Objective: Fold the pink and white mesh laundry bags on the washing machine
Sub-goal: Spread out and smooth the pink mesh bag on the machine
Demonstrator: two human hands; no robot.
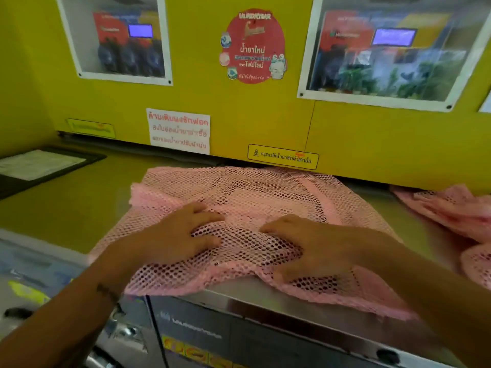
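Head view: a pink mesh bag [255,208] lies spread on the washer top [79,208], its near edge hanging over the front. The left hand [183,232] rests on the mesh, its fingers bunching a fold of netting. The right hand [305,243] rests just beside it, fingers curled into the same gathered fold. More pink mesh [457,208] lies at the right edge, apart from the first bag. A framed sheet [39,166] lies at far left. Behind, the yellow wall [372,139] carries notices.
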